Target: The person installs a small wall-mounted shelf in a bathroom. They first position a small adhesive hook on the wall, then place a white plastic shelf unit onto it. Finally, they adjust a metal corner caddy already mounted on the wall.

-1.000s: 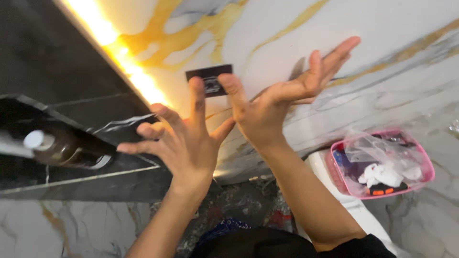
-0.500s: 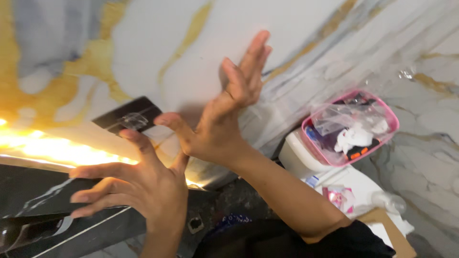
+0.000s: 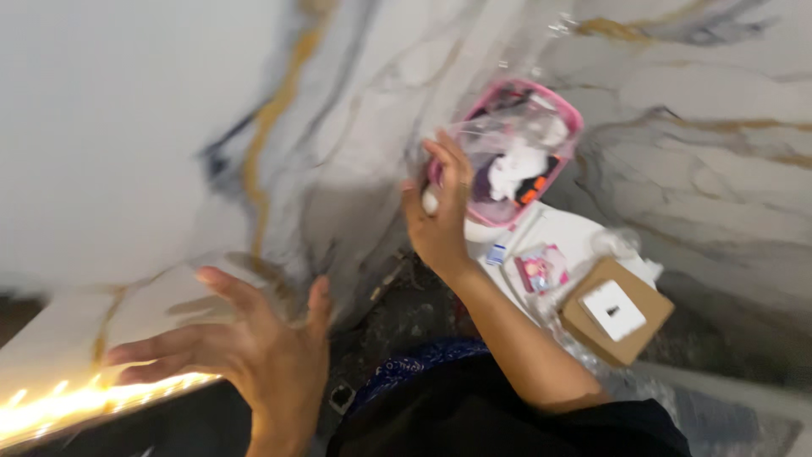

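Pouch (image 3: pixel 516 161), pink-rimmed & clear, sits upper right of center w/ right hand (image 3: pixel 440 216) at its left edge, fingers loosely curled, can't tell if gripping. Left hand (image 3: pixel 245 355) lower left, spread wide, holding nothing. Box (image 3: pixel 617 311) lower right, well apart.

Both forearms are bare, no rings or watch visible on the left hand (image 3: pixel 254 355) or right hand (image 3: pixel 441 222); below them, dark clothing with a blue patterned patch
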A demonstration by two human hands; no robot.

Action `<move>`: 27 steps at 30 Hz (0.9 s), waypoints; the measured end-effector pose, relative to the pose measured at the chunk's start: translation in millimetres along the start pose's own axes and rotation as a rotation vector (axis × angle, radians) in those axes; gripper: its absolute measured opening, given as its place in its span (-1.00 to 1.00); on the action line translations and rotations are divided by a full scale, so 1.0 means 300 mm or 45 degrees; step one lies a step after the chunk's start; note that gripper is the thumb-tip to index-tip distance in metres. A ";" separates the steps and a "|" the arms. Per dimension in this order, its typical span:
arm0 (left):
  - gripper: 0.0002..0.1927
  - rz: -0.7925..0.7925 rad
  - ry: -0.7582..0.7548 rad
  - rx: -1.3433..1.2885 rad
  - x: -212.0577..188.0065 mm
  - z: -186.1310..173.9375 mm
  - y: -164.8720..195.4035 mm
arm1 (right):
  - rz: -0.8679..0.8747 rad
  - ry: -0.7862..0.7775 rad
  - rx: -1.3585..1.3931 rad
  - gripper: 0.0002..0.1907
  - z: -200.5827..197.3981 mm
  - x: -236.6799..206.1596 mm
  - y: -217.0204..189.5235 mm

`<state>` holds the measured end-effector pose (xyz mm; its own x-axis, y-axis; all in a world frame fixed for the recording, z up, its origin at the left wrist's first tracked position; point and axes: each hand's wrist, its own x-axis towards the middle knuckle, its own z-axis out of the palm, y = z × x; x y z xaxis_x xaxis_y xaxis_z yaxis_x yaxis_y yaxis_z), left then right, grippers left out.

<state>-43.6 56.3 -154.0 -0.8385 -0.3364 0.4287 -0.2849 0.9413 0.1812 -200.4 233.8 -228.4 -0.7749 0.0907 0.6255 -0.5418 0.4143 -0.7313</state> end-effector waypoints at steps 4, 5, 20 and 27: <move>0.21 0.375 0.006 -0.107 -0.014 0.115 0.113 | 0.455 0.593 -0.363 -0.45 -0.150 -0.078 0.274; 0.13 0.460 -0.043 -0.195 -0.009 0.150 0.142 | 0.596 0.651 -0.335 -0.45 -0.193 -0.098 0.343; -0.21 1.087 -0.452 -0.418 0.050 0.766 0.659 | 0.948 -0.047 0.267 -0.47 -0.400 -0.517 0.604; -0.16 1.005 -0.513 -0.156 -0.027 0.869 0.717 | 1.115 -0.108 0.684 -0.42 -0.487 -0.562 0.605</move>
<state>-219.2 269.2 -349.2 -0.8753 0.4660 0.1290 0.4766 0.8764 0.0683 -120.5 426.0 -427.0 -0.9771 0.0930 -0.1915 0.1663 -0.2278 -0.9594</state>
